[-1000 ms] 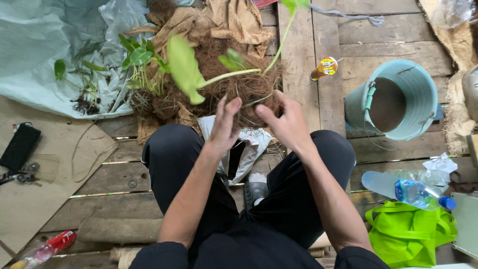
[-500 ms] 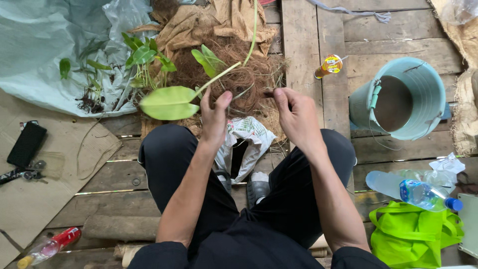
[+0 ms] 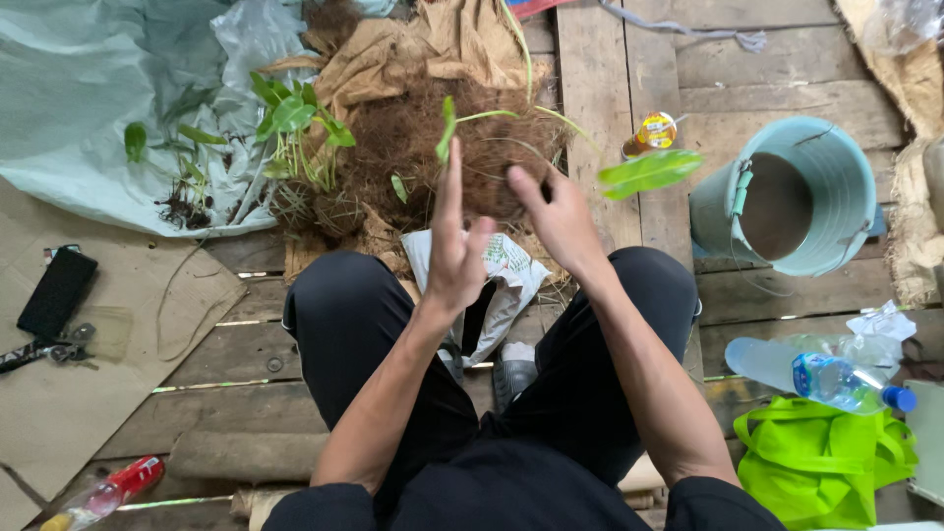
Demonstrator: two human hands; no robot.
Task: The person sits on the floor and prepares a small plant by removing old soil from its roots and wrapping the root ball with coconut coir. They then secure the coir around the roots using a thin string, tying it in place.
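1. A change is seen from half a second ago: the big green leaf [image 3: 649,171] was low at the left of the hands, and now it is swung over to the right of the frame, near the blue bucket [image 3: 787,197].
2. From this it is judged that the plant is being turned round in the hands while the brown fibre clump [image 3: 433,147] at its root is worked.
3. The left hand [image 3: 454,258] is lifted up, in the middle of the frame. Its fingers [image 3: 450,187] are straight and close together, and nothing is held in them.
4. The right hand [image 3: 560,218] is pressed on the fibre clump. Its fingers are curled on the clump.
5. The plant is found in the upper middle of the frame, above the knees, on the wooden floor [image 3: 629,59].
6. A white bag [image 3: 501,270] is seen under the hands.
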